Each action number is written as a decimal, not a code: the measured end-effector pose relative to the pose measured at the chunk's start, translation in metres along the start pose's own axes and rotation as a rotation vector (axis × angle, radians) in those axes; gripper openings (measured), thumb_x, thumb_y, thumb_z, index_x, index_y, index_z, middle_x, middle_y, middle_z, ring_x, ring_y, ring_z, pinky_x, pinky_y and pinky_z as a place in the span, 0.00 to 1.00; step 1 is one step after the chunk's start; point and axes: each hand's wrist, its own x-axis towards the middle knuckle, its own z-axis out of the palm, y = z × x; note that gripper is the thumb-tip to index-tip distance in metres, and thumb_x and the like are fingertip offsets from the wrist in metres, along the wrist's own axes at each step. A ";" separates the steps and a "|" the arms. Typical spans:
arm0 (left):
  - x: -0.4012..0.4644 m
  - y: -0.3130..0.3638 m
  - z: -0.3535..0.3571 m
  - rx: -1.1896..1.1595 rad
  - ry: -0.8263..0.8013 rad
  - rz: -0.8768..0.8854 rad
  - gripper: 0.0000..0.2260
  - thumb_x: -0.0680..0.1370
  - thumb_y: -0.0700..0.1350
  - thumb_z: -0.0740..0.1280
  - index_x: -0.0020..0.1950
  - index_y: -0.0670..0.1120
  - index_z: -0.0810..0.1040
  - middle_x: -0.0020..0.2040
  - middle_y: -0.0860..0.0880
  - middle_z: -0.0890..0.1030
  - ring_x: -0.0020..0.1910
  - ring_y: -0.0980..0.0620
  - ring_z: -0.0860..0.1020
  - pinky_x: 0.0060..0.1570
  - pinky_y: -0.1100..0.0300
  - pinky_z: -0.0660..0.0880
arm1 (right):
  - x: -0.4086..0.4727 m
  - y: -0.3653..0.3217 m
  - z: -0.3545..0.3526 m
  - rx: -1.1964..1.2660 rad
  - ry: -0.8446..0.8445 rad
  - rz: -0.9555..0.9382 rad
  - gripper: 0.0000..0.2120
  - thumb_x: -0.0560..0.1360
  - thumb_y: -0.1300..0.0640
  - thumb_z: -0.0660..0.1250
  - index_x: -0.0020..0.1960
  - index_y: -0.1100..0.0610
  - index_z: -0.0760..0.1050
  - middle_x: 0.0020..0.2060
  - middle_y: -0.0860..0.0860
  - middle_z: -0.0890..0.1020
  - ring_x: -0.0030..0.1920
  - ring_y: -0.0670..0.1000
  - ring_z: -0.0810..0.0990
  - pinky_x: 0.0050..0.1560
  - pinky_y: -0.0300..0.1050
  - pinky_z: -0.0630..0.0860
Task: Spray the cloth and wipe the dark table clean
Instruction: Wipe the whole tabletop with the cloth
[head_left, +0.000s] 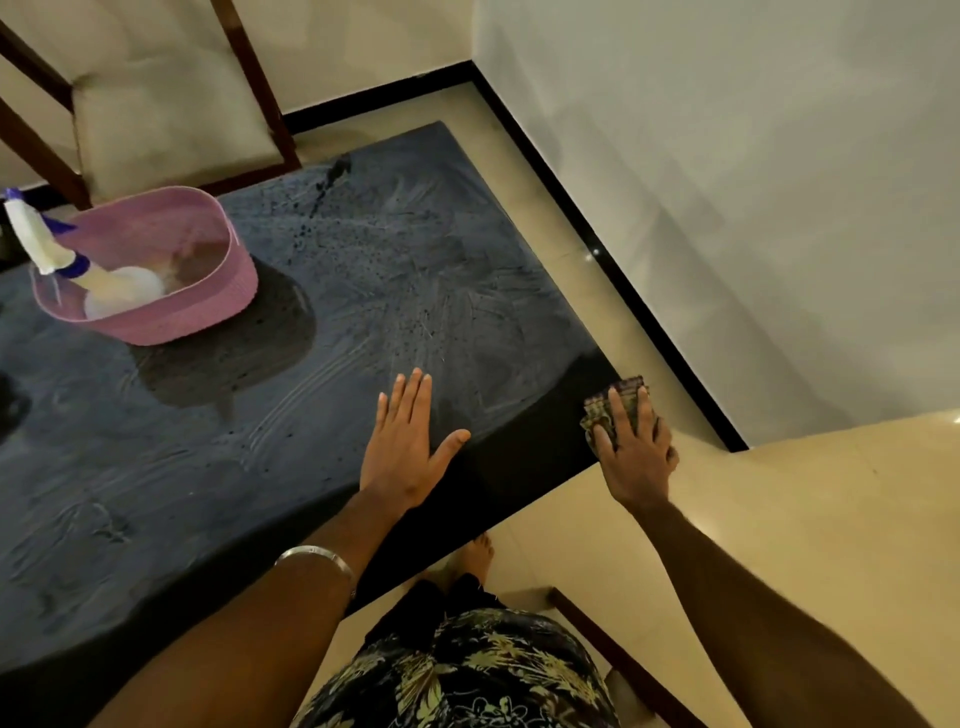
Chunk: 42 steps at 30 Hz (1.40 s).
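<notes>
My left hand (402, 447) at 6 o'clock: flat on the tabletop (171, 499), fingers spread, gripping nothing, just bracing. My right hand (636, 449) at 4 o'clock: grip pressed down on the folded cloth (621, 402), fingers splayed over it, right at the tabletop's near right corner, cloth partly overhanging the edge.

Step in hand, as I read it: wiping the corner and edge strip. That strip looks darker and cleaner than the middle. The middle, around 12 o'clock, is hazy with swirl streaks and dark speckles, so there looks to be plenty left.

To do it well: keep my palm flat so the whole cloth bears down, pull overlapping straight passes from the edge inward, refold to a fresh face when it loads up. Left hand stays planted for balance but off wet patches, or it prints.

Far, at 10 o'clock: pink basket (150, 270) on the tabletop, spray bottle (78, 260) lying in it, nozzle poking over the rim. Will need moving to wipe beneath.

Writing: none readable. No label on the bottle shows; the cloth has a pattern only.
</notes>
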 end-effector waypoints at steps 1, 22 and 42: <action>0.001 0.001 0.000 -0.001 -0.008 0.010 0.45 0.73 0.75 0.36 0.80 0.45 0.42 0.81 0.48 0.43 0.79 0.51 0.38 0.78 0.50 0.39 | -0.005 0.004 0.001 0.003 0.000 0.018 0.30 0.79 0.35 0.47 0.80 0.38 0.49 0.81 0.50 0.48 0.76 0.63 0.53 0.71 0.67 0.58; -0.042 -0.110 -0.032 -0.059 0.126 -0.187 0.43 0.75 0.73 0.42 0.81 0.45 0.45 0.81 0.49 0.45 0.79 0.52 0.39 0.77 0.53 0.37 | -0.042 -0.274 0.080 -0.309 -0.247 -0.671 0.33 0.80 0.41 0.50 0.82 0.44 0.44 0.81 0.51 0.41 0.80 0.61 0.39 0.76 0.67 0.42; -0.035 -0.124 -0.036 -0.135 0.151 -0.181 0.44 0.74 0.74 0.39 0.81 0.45 0.43 0.81 0.50 0.44 0.79 0.51 0.38 0.78 0.49 0.40 | -0.034 -0.185 0.054 -0.224 -0.061 -0.159 0.32 0.82 0.39 0.50 0.81 0.43 0.43 0.81 0.53 0.43 0.80 0.62 0.42 0.76 0.69 0.43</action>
